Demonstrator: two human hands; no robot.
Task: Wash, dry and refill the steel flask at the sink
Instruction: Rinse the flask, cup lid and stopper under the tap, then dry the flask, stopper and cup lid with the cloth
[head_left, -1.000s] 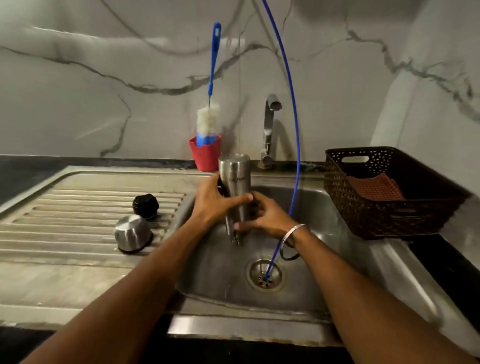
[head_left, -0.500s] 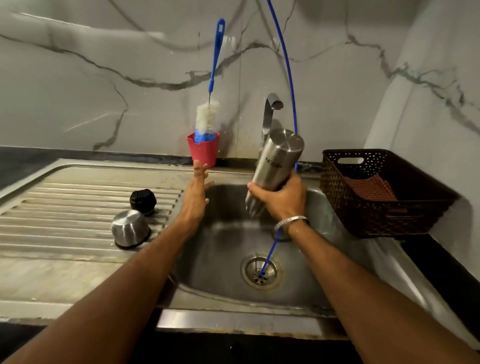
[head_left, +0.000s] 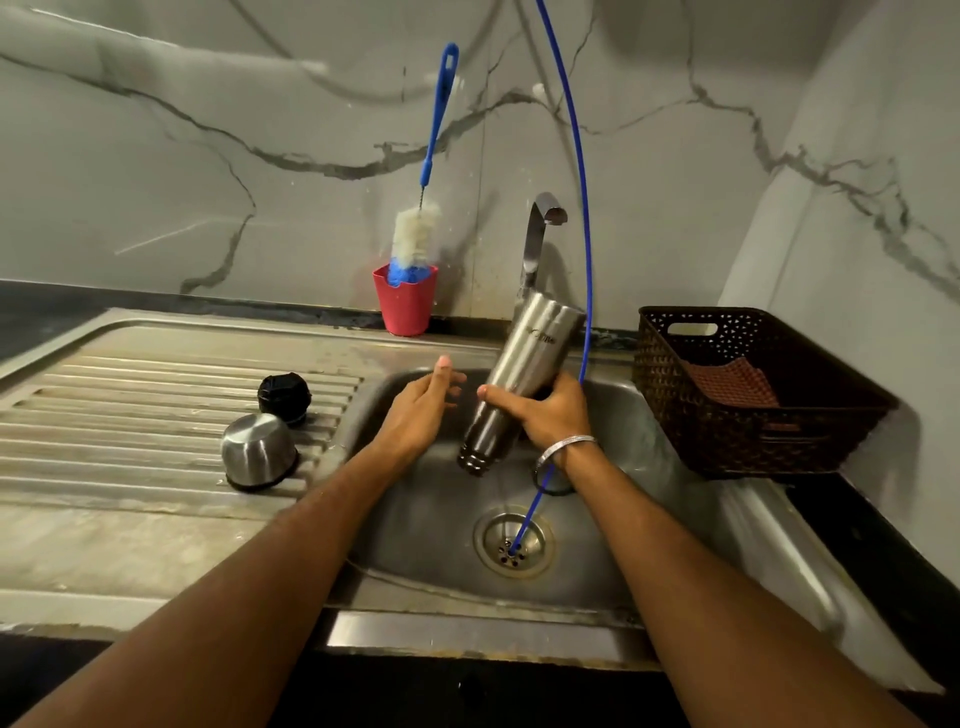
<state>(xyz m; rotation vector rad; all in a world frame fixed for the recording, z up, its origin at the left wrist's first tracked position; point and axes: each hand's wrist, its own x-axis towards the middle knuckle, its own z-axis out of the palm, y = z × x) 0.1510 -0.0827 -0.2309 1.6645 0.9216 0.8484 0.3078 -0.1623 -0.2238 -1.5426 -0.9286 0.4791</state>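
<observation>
Your left hand (head_left: 423, 402) has let go of the flask (head_left: 519, 387) and now hangs beside it with the fingers spread, not touching. Only your right hand (head_left: 545, 413) grips it, fingers wrapped around the lower body. The flask is tilted, mouth down, over the sink (head_left: 426, 525), so I judge you are draining it. Behind, the brush (head_left: 418, 236) stands in the red cup (head_left: 405, 306).

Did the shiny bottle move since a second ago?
Yes. The flask went right, from in front of the red cup to under the tap.
</observation>
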